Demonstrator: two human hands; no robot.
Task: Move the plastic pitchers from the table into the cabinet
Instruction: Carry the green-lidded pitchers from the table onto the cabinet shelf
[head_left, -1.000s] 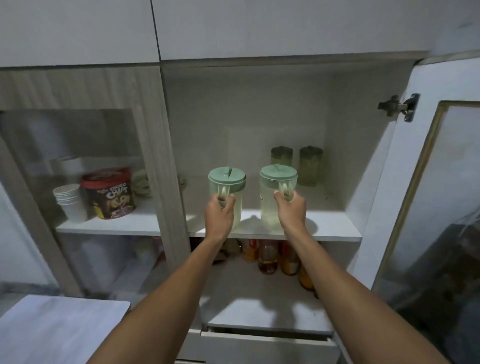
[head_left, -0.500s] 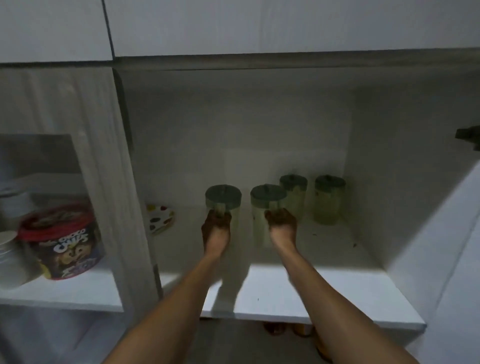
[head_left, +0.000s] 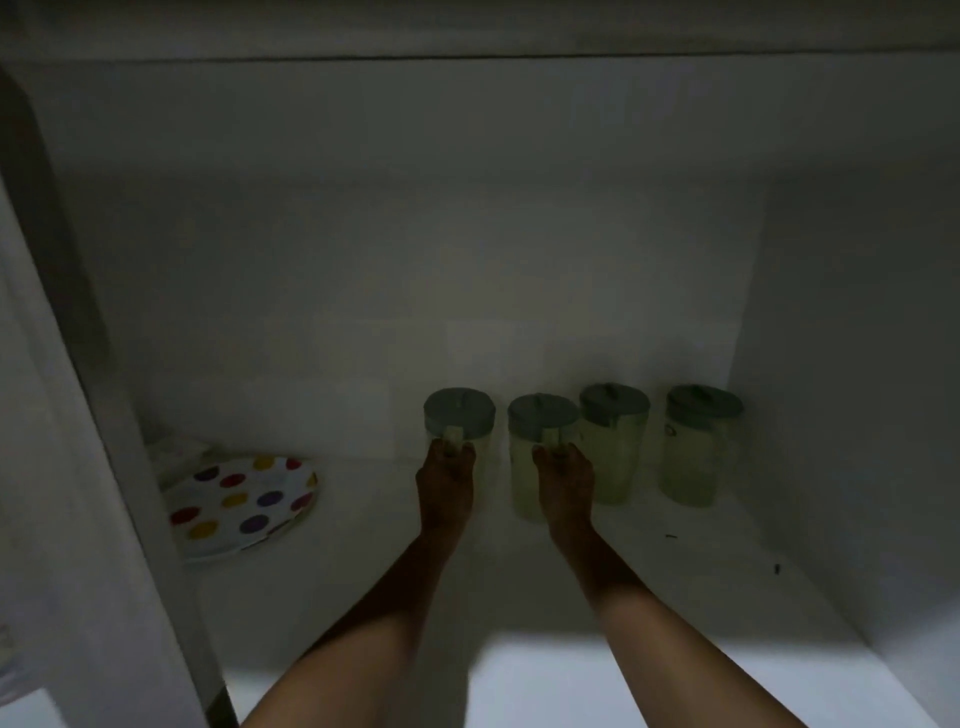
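Deep inside the dim cabinet, near its back wall, stands a row of several clear plastic pitchers with green lids. My left hand (head_left: 445, 480) grips the handle of the leftmost pitcher (head_left: 459, 415). My right hand (head_left: 565, 480) grips the handle of the second pitcher (head_left: 525, 467). Both pitchers are upright and seem to rest on the white shelf (head_left: 597, 665). Two more pitchers (head_left: 618, 447) (head_left: 696, 452) stand free to the right, close to the side wall.
A white plate with coloured dots (head_left: 241, 501) lies at the shelf's left, against the cabinet's left divider (head_left: 93, 467). The right side wall (head_left: 852, 389) is close to the last pitcher. Bare shelf lies in front of the row.
Both hands have carried their pitchers from the shelf's front edge deep into the cabinet, beside the two at the back. The camera has moved in much closer.
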